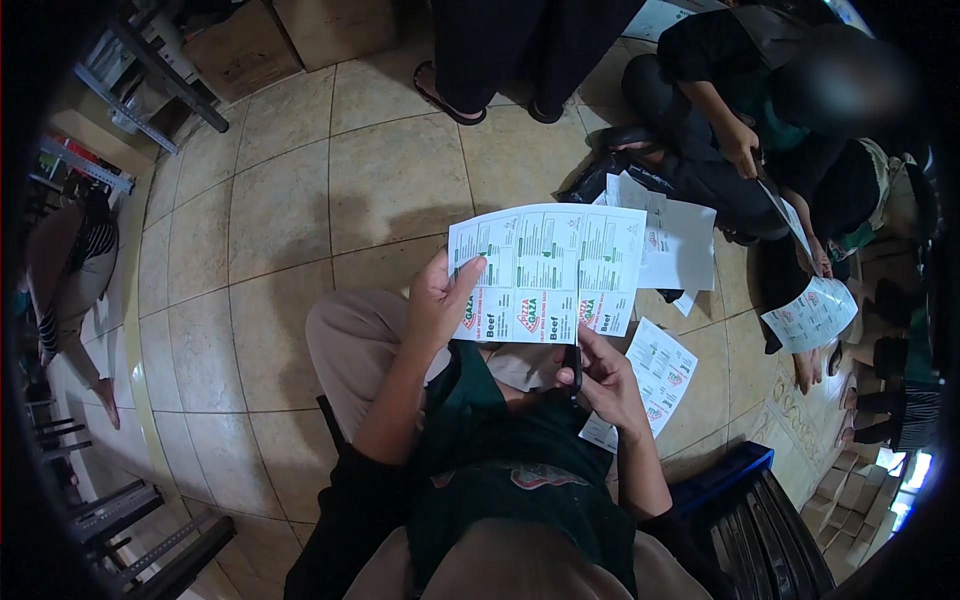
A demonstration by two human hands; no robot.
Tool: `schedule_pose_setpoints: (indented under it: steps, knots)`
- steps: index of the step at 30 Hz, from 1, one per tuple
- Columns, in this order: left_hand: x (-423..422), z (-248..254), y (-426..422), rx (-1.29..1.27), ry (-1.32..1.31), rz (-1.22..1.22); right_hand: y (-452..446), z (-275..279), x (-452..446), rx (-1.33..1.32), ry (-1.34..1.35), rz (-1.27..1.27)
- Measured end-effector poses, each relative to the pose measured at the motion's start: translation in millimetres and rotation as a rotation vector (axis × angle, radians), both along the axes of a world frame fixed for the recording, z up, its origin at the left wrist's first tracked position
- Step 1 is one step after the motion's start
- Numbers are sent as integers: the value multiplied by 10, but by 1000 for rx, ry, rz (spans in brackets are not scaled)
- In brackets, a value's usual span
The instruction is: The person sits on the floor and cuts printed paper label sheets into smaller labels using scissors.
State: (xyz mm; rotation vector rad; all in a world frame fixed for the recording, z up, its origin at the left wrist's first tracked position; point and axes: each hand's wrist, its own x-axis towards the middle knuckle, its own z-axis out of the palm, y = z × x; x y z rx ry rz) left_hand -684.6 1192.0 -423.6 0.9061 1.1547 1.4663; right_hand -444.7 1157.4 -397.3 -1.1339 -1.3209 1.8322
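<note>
A white printed sheet (545, 265) with "Pizza Gaza" and "Beef" panels is held up over my lap. My left hand (440, 300) pinches its left edge, thumb on top. Below the sheet's lower edge, my right hand (608, 380) is closed around black-handled scissors (573, 372). Their blades meet the sheet at the line between the middle and right panels, where the paper looks split. How far the blades reach is hard to see. Another printed sheet (662, 375) lies on the floor beside my right hand.
More papers (685, 245) lie on the tiled floor (390, 140) ahead to the right. A seated co-worker (740, 130) there handles paper, with a printed sheet (812, 315) nearby. Someone stands ahead (540, 50). A dark plastic crate (760, 520) is at my right; metal shelving (150, 530) stands left.
</note>
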Motion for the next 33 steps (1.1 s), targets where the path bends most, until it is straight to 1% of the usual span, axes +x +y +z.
schedule_pose_setpoints:
  steps: [5,7,9,10,12,13,15,17,19,22,27,28,30,31,33]
  knots:
    - [-1,-18,0,4,19,-11,17,69,-4,-20,3,5]
    - [0,-25,-5,12,16,-20,15,116,-24,-66,87,-12]
    - [19,-19,-23,-6,111,-65,35,167,-25,-68,97,-17]
    - [26,-54,-27,-6,111,-66,44,178,-24,-70,108,-22]
    - [44,-115,-29,8,228,-71,53,167,-18,-39,75,-39]
    - [60,-133,-33,9,228,-71,57,160,-15,-8,40,-56]
    - [110,-77,-29,67,100,-51,62,126,6,5,31,-44]
    - [106,-87,-36,54,112,-55,60,128,9,17,22,-32]
    - [101,-97,-35,42,125,-59,53,161,-6,-40,73,-51]
    - [106,-102,-25,54,130,-65,49,139,1,-47,74,-52]
    - [131,-110,-22,45,67,-79,73,168,2,-64,87,-70]
    - [134,-180,-16,48,69,-80,101,170,24,-61,76,-54]
    - [139,-274,23,49,225,-134,180,115,80,-42,66,-73]
    - [168,-315,46,57,229,-139,218,74,108,-28,53,-91]
    - [267,-243,160,28,85,-143,334,-25,149,4,31,-96]
